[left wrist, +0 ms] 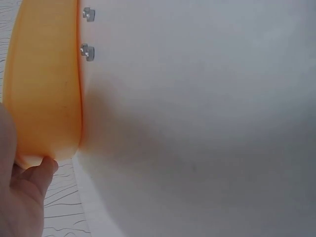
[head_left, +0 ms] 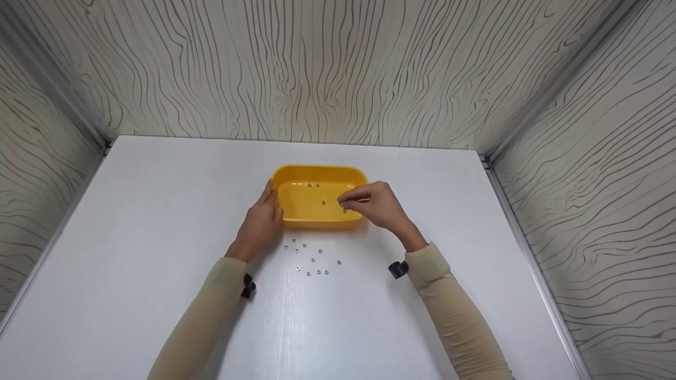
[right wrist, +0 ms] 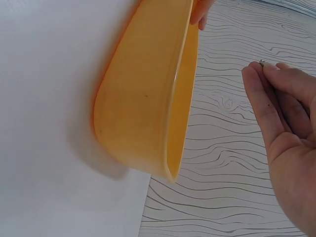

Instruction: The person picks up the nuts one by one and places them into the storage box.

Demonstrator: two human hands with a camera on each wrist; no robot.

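A yellow plastic bin stands on the white table, with several small metal nuts lying on its floor. My left hand grips the bin's left end; in the left wrist view, part of that hand shows at the bin's end wall. Over the bin's right side, my right hand pinches one small nut between thumb and fingertips, above the rim. Several more nuts lie scattered on the table in front of the bin, two of them showing close to its wall in the left wrist view.
The white table extends on both sides of the bin and toward me. Wood-grain panels rise behind it and at both sides, with metal frame posts in the corners. A dark strap-like device sits at the right wrist.
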